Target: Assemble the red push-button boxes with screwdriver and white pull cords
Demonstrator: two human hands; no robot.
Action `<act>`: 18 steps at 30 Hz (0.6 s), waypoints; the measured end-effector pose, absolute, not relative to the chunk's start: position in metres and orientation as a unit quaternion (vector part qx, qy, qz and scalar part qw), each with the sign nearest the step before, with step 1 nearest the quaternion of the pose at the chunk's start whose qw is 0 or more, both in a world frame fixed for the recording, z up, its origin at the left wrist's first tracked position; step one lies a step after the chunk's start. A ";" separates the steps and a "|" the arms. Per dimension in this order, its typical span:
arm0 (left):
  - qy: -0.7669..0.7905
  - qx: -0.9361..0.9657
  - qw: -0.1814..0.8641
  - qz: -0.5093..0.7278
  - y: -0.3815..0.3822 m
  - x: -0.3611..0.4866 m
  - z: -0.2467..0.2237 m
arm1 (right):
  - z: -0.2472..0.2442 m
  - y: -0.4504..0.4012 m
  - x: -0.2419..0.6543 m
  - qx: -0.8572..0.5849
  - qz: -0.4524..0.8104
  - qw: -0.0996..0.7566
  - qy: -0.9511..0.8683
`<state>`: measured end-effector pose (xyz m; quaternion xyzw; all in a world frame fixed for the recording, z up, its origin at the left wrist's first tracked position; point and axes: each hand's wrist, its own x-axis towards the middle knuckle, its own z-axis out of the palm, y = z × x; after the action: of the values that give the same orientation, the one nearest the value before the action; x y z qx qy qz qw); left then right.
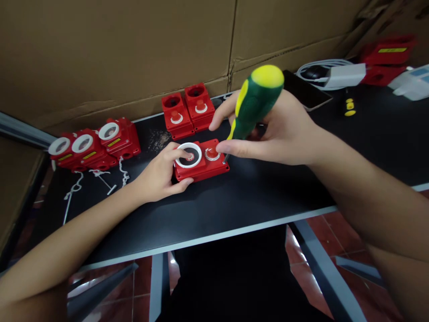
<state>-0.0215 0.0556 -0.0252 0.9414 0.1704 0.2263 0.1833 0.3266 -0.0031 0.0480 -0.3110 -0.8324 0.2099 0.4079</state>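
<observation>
A red rectangular box (218,169) with a white ring and an orange-red dome lies on the black table. My left hand (164,172) grips its left end, the index finger reaching into the white ring (200,157) and the thumb along the near side. In my right hand (284,129) is a screwdriver (256,105) with a green and yellow handle, held tilted between thumb and fingers. Its metal tip meets the box at the right corner, beside the dome (212,153). The index finger of this hand is stretched away from the handle.
Two similar red boxes (181,129) stand behind, against the cardboard wall (134,49). Several with white rings (124,145) and cords (124,174) sit at left. At right are a black phone (306,91), a white adapter (346,75), a small yellow-black tool (349,106) and more red boxes (385,56).
</observation>
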 end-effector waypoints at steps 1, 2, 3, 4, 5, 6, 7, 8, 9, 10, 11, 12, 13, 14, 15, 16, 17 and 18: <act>0.164 0.942 0.182 0.230 0.056 -0.021 -0.025 | 0.047 -0.003 0.327 -0.313 0.205 0.406 -0.834; 0.159 0.942 0.181 0.236 0.056 -0.021 -0.026 | 0.046 -0.003 0.327 -0.313 0.200 0.409 -0.834; 0.154 0.941 0.180 0.241 0.056 -0.021 -0.026 | 0.046 -0.004 0.327 -0.312 0.195 0.412 -0.833; 0.150 0.941 0.181 0.245 0.056 -0.021 -0.026 | 0.046 -0.004 0.327 -0.312 0.192 0.415 -0.833; 0.148 0.940 0.182 0.247 0.056 -0.021 -0.026 | 0.046 -0.005 0.327 -0.312 0.191 0.418 -0.832; 0.150 0.940 0.182 0.247 0.056 -0.021 -0.026 | 0.047 -0.006 0.327 -0.312 0.191 0.421 -0.830; 0.153 0.940 0.183 0.245 0.056 -0.021 -0.026 | 0.047 -0.006 0.327 -0.313 0.193 0.422 -0.829; 0.157 0.939 0.184 0.243 0.055 -0.021 -0.025 | 0.048 -0.006 0.327 -0.315 0.196 0.420 -0.828; 0.161 0.939 0.185 0.241 0.055 -0.021 -0.025 | 0.048 -0.006 0.328 -0.316 0.198 0.417 -0.829; 0.164 0.939 0.186 0.239 0.055 -0.021 -0.025 | 0.049 -0.006 0.328 -0.316 0.200 0.416 -0.829; 0.167 0.939 0.187 0.238 0.055 -0.021 -0.025 | 0.049 -0.006 0.328 -0.315 0.202 0.415 -0.830; 0.170 0.938 0.188 0.235 0.055 -0.021 -0.025 | 0.050 -0.006 0.328 -0.313 0.202 0.415 -0.830; 0.176 0.938 0.190 0.232 0.055 -0.021 -0.025 | 0.050 -0.006 0.327 -0.311 0.203 0.416 -0.830; 0.182 0.937 0.192 0.228 0.055 -0.021 -0.024 | 0.051 -0.007 0.327 -0.309 0.205 0.417 -0.830; 0.188 0.937 0.193 0.224 0.055 -0.021 -0.024 | 0.051 -0.007 0.326 -0.307 0.211 0.418 -0.829; 0.192 0.936 0.195 0.223 0.055 -0.021 -0.024 | 0.052 -0.008 0.326 -0.306 0.219 0.418 -0.827; 0.192 0.935 0.198 0.224 0.055 -0.021 -0.025 | 0.052 -0.008 0.325 -0.304 0.232 0.419 -0.824; 0.188 0.934 0.200 0.228 0.055 -0.021 -0.025 | 0.053 -0.009 0.325 -0.301 0.247 0.419 -0.820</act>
<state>-0.0209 0.0554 -0.0248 0.9341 0.1884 0.2281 0.1998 0.3252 -0.0089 0.0526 -0.3012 -0.8201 0.2466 0.4194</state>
